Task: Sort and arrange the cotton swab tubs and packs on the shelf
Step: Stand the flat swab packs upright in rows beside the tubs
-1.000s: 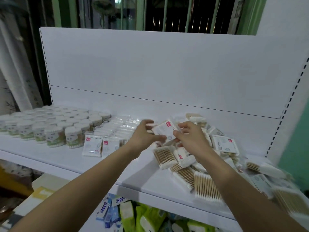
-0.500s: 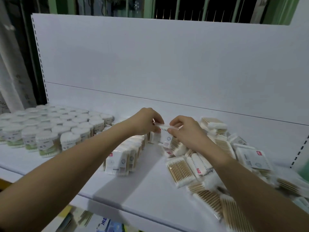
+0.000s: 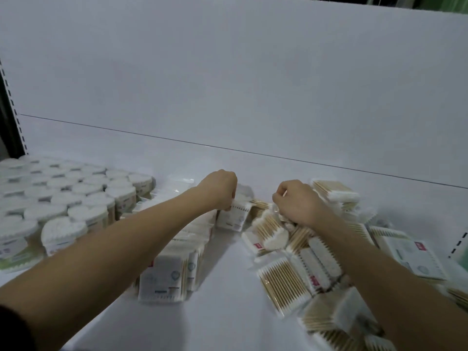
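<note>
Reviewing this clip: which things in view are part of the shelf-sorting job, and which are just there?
Part of the job:
- left hand gripping an upright swab pack
- right hand on the loose pile of packs
- standing row of packs
- swab tubs
- shelf

Just there:
- back panel

Upright swab pack (image 3: 233, 215) beside row (image 3: 174, 259)

We could not see the fingertips of the left hand (image 3: 218, 190), curled behind its knuckles. The loose packs (image 3: 329, 264) at four o'clock ran off the frame's edge, blurred. The tubs (image 3: 63, 198) at nine o'clock were cut off, labels unreadable.
</note>
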